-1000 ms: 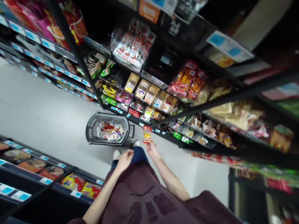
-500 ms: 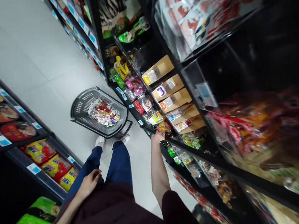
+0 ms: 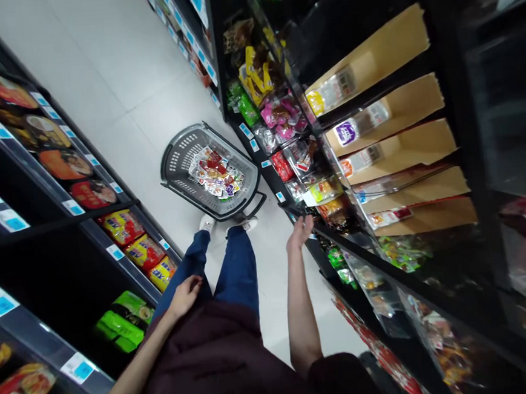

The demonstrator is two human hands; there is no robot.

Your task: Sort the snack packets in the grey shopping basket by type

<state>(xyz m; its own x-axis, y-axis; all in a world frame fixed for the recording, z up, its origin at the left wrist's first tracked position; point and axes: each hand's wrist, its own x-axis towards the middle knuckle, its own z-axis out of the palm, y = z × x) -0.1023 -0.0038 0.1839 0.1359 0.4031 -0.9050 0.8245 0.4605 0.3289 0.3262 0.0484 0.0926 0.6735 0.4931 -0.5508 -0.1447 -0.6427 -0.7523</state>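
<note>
My right hand (image 3: pixel 301 231) is beside the front edge of the right-hand snack shelf, fingers apart and no item visible in it. Just past its fingertips lie orange snack packets (image 3: pixel 334 208) in a clear bin, with a yellow-green packet (image 3: pixel 324 190) above them. My left hand (image 3: pixel 186 295) hangs loosely by my thigh, its fingers relaxed and slightly bent, with nothing seen in it. On the floor in front of my feet stands a grey shopping basket (image 3: pixel 186 204), holding a heap of small snack packets (image 3: pixel 218 173).
Cardboard display boxes (image 3: pixel 401 98) line the right shelf above the bins. A dark shelf rail (image 3: pixel 387 266) runs diagonally below them. At left, a shelf holds red-yellow noodle packs (image 3: pixel 144 252) and green packs (image 3: pixel 127 323). Pale tiled floor (image 3: pixel 93 70) stretches between.
My right hand has drawn back slightly from the orange packets, and its fingers have loosened. My view has shifted, bringing more of the left shelf in. The basket stays on the floor.
</note>
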